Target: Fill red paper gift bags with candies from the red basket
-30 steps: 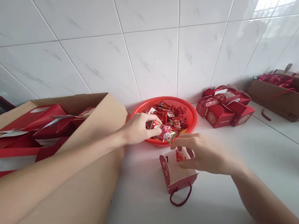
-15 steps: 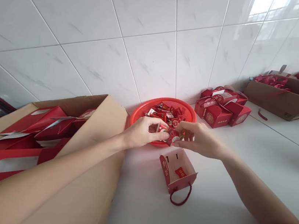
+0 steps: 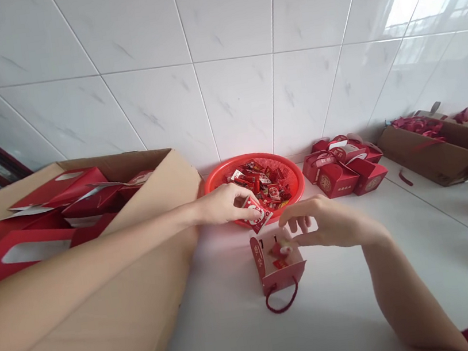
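My left hand (image 3: 231,203) pinches a red-and-white wrapped candy (image 3: 257,214) over the near rim of a red plastic basket (image 3: 213,185). Several wrapped candies (image 3: 256,179) fill that basket. Just in front stands a small red gift box (image 3: 281,279), open at the top, with a cord handle hanging at its near side. My right hand (image 3: 328,223) is at the box's right edge, fingers apart and holding nothing. Below its fingertips a blurred red-and-white candy (image 3: 282,249) is dropping into the box, above another red candy (image 3: 279,263) lying inside.
A large cardboard carton (image 3: 169,208) with several red boxes (image 3: 53,192) stands at the left. Closed red gift boxes (image 3: 338,175) sit right of the basket. Farther right is a cardboard box (image 3: 426,154) with red ribbons (image 3: 419,127). A tiled wall (image 3: 235,94) borders the back.
My right hand has moved toward me from the left hand to the gift box and let go of a candy. My left hand still holds its candy.
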### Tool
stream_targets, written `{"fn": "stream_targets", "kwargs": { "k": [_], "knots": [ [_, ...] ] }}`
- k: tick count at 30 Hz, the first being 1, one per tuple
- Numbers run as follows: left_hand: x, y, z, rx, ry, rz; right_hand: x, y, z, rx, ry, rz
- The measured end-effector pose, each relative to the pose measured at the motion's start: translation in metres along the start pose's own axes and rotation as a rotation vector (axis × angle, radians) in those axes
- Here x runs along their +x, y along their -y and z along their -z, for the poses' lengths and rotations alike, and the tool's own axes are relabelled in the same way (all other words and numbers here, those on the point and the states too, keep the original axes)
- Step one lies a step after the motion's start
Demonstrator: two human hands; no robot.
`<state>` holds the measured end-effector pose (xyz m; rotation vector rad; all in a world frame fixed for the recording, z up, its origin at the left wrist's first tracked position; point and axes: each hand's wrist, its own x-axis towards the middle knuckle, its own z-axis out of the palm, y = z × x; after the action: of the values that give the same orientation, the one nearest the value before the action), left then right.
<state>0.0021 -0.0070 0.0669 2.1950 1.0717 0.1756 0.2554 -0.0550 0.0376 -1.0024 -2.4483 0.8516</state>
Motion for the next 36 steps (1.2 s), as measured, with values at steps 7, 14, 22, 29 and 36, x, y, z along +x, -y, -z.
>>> {"fn": "stream_targets", "kwargs": {
  "k": [7,14,22,29,36],
  "knots": [
    [0.0,-0.002,-0.005,-0.199,-0.017,-0.142,0.014,-0.004,-0.009,0.108,-0.357,-0.034],
    [-0.002,-0.009,-0.012,-0.2,-0.013,-0.141,0.021,-0.001,-0.012,0.3,-0.331,-0.006],
    [-0.007,0.0,-0.031,0.17,0.137,-0.061,0.008,-0.001,-0.002,0.18,-0.154,0.025],
    [-0.003,0.001,-0.032,0.147,0.145,0.024,0.012,0.008,-0.017,-0.132,-0.069,0.015],
    [-0.001,-0.001,-0.022,0.248,0.179,0.062,0.026,0.009,-0.033,-0.288,-0.009,-0.022]
  ]
}}
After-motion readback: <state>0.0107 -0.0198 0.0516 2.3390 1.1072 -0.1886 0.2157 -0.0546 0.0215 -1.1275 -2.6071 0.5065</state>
